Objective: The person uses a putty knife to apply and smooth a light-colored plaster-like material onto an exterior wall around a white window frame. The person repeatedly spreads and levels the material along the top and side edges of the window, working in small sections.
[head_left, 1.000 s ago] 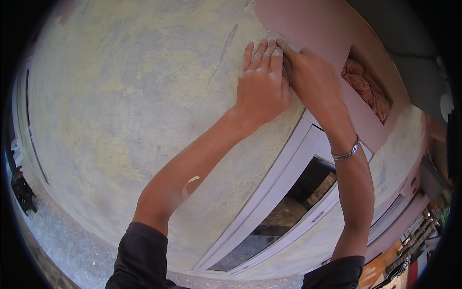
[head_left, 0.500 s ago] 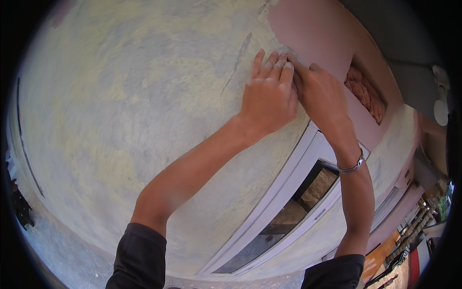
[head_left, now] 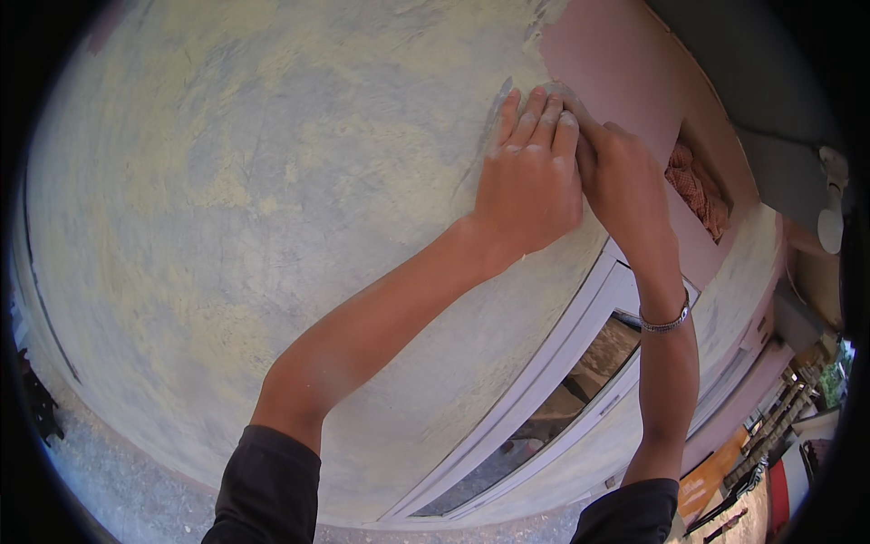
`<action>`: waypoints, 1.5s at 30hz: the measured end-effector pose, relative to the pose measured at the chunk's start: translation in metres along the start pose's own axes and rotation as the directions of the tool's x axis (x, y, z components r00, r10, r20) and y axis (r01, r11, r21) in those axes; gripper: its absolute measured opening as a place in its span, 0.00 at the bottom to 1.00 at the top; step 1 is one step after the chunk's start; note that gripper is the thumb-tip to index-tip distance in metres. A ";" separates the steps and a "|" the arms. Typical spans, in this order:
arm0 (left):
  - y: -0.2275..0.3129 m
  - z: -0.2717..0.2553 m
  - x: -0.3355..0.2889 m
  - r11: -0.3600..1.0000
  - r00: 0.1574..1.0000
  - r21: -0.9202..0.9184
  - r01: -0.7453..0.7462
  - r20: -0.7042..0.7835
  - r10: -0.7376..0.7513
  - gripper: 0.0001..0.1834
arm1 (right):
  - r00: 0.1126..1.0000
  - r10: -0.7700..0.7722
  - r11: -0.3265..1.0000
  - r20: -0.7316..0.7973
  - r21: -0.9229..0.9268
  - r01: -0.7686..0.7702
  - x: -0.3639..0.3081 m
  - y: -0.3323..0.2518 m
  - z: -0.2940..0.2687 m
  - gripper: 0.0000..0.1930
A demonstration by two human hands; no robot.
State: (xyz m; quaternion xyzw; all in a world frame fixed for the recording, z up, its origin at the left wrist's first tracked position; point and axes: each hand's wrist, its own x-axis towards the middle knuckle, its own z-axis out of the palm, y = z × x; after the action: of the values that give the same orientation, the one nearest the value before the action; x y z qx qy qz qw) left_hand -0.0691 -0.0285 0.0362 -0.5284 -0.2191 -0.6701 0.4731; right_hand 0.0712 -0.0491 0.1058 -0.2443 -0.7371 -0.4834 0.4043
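Observation:
High on the patchy grey and yellow plastered wall, my two hands work side by side. My left hand lies with its fingers stretched out flat, fingertips dusted grey-white. Against it, my right hand has its fingers curled and its index finger reaching up beside the left fingertips. A thin greyish edge shows at the fingertips; whatever lies under the hands is mostly hidden, and I cannot make out its kind. A metal bracelet circles my right wrist.
A white-framed window is set in the wall below my hands. To the right are pink-painted wall and a niche holding a reddish checked cloth. A white lamp hangs at far right. Dusty floor lies at lower left.
Both hands stay together over the same part of the wall. The view has shifted slightly, so the hands, niche and window appear a little further right.

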 end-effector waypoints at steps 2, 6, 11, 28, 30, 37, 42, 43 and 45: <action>-0.002 -0.002 0.002 1.000 1.000 -0.011 0.021 0.010 -0.021 0.23 | 1.000 -0.012 1.000 0.013 0.005 0.012 0.003 -0.001 0.001 0.19; -0.007 -0.005 0.009 1.000 1.000 -0.005 -0.002 0.022 0.002 0.23 | 1.000 -0.011 1.000 -0.005 0.025 0.011 0.011 -0.004 0.001 0.18; -0.016 -0.006 0.019 1.000 1.000 0.009 0.019 -0.006 -0.019 0.23 | 0.999 -0.024 0.999 -0.026 0.030 0.025 0.024 -0.005 0.001 0.18; -0.021 -0.014 0.019 0.999 0.999 -0.049 0.017 -0.045 -0.019 0.21 | 0.996 -0.038 0.994 -0.077 0.100 0.046 0.025 -0.016 -0.001 0.18; -0.021 -0.016 0.020 0.999 0.999 -0.027 0.028 0.041 -0.027 0.21 | 1.000 0.022 0.995 0.009 0.100 -0.023 0.027 -0.016 -0.001 0.17; -0.026 -0.017 0.031 0.997 0.999 -0.070 0.040 -0.003 -0.040 0.22 | 0.996 -0.031 0.992 -0.082 0.122 0.041 0.038 -0.019 -0.008 0.17; -0.030 -0.017 0.034 0.997 0.998 -0.069 0.044 0.042 -0.041 0.22 | 0.999 0.018 0.993 -0.035 0.121 -0.013 0.042 -0.024 -0.006 0.16; -0.030 -0.017 0.033 0.999 0.994 -0.037 0.039 0.106 -0.035 0.23 | 0.998 0.069 0.990 -0.005 0.124 -0.068 0.041 -0.025 -0.005 0.15; -0.038 -0.018 0.040 0.995 1.000 -0.095 0.023 0.004 -0.023 0.23 | 0.995 0.042 0.992 -0.087 0.122 -0.031 0.048 -0.024 -0.002 0.15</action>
State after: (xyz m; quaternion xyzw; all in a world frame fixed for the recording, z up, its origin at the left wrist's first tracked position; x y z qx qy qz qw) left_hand -0.1103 -0.0414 0.0747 -0.5485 -0.1937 -0.6844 0.4395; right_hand 0.0272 -0.0620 0.1335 -0.2111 -0.7413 -0.4412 0.4597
